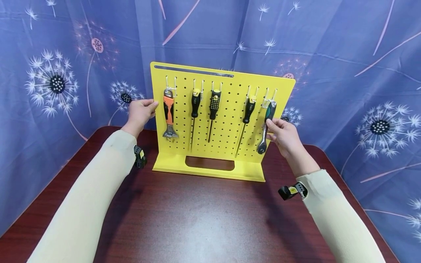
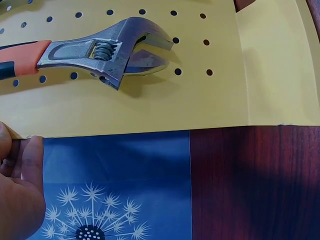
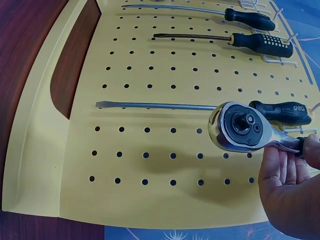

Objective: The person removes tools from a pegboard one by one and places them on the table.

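Here, the ratchet [image 1: 264, 136] lies in front of the yellow board [image 1: 169, 160], near its right edge, pinched by the right hand [image 1: 285, 136]. The left hand [image 1: 139, 114] pinches the board's left edge, beside the wrench [image 1: 169, 109].

Wrench [image 1: 169, 114] beside the left hand [image 1: 139, 113] was orange, black and silver, ratchet [image 1: 264, 134] at the right hand [image 1: 285, 137] was silver, green and black, pegboard [image 1: 227, 124] between hands was yellow, table [image 1: 197, 215] below reddish-brown, curtain [image 1: 210, 29] beyond blue with white dandelions
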`<state>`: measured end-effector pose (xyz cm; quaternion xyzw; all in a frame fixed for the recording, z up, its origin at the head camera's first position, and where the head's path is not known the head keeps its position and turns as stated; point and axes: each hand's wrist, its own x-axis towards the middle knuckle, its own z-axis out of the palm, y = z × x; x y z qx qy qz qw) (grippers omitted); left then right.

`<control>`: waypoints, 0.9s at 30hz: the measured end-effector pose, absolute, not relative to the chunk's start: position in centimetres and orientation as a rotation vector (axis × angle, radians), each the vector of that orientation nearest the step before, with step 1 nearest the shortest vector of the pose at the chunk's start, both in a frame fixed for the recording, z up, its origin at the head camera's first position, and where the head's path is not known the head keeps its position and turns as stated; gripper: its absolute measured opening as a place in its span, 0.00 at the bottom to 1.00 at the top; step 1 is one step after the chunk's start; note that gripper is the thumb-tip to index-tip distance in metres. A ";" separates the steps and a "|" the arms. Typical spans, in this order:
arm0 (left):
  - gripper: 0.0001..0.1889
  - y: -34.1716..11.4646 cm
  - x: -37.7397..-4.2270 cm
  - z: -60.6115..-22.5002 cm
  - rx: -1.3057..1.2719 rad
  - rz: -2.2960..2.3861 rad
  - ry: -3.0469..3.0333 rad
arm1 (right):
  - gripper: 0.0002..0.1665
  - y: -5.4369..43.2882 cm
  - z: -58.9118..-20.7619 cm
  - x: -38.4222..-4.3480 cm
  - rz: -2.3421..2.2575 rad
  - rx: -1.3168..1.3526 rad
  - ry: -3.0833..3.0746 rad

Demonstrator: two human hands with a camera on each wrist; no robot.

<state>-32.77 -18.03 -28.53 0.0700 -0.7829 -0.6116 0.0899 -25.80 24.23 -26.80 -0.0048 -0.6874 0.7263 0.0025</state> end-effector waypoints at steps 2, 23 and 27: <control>0.21 -18.0 -32.7 -28.5 0.205 -1.823 -2.328 | 0.15 24.3 -26.8 -25.7 2.278 -0.021 -2.156; 0.21 -17.9 -32.6 -28.4 0.203 -1.812 -2.345 | 0.13 24.2 -26.2 -23.9 2.226 0.064 -2.145; 0.21 -18.0 -32.5 -28.5 0.201 -1.793 -2.353 | 0.12 24.1 -26.0 -23.4 2.226 0.090 -2.159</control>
